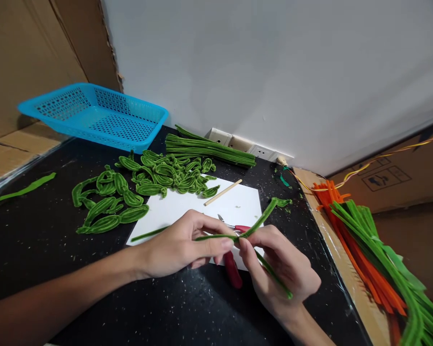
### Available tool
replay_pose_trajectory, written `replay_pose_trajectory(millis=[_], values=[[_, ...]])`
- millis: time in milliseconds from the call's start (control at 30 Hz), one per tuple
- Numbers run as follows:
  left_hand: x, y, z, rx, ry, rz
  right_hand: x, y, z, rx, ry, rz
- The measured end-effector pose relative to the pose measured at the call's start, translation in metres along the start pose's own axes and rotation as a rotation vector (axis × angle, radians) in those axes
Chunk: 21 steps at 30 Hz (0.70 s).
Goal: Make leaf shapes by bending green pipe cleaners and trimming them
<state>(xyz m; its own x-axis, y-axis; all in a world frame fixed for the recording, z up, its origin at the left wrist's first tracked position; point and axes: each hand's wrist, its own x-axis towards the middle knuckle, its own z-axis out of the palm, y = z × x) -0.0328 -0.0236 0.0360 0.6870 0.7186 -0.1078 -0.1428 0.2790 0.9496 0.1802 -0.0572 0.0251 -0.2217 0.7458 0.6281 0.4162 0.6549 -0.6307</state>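
Observation:
Between my two hands are green pipe cleaners [263, 217], crossing at my fingertips. My left hand [191, 242] pinches the stretch that runs out left past the wrist. Thumb and forefinger of my right hand [277, 262] are closed on the crossing point, where one end rises to a bent tip and another hangs down along the palm. Below my fingers lie red-handled pliers [232, 269], partly hidden by the hands. They rest on a white sheet of paper [247, 197], together with a thin wooden stick [222, 192].
Leaf-shaped looped green pieces [162, 175] are heaped behind the hands. A bundle of straight green pipe cleaners [211, 150] lies by the wall sockets [261, 151]. A blue basket [155, 117] stands back left. Orange pipe cleaners [364, 259] and more green ones [389, 264] lie right, beside cardboard.

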Motion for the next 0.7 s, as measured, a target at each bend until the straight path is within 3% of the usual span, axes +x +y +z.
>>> replay_pose_trajectory(millis=[200, 400, 600, 700], values=[[0.002, -0.003, 0.004, 0.052, 0.095, 0.023, -0.001, 0.003, 0.002, -0.081, -0.044, -0.106], [-0.001, 0.0, 0.003, 0.074, 0.051, 0.013, 0.002, 0.002, -0.003, -0.067, -0.092, -0.118], [0.001, 0.001, -0.003, -0.026, 0.128, -0.087, 0.008, 0.008, -0.008, -0.184, -0.179, -0.264], [0.002, 0.002, -0.006, -0.062, 0.078, -0.134, 0.008, 0.015, -0.013, -0.265, -0.194, -0.395]])
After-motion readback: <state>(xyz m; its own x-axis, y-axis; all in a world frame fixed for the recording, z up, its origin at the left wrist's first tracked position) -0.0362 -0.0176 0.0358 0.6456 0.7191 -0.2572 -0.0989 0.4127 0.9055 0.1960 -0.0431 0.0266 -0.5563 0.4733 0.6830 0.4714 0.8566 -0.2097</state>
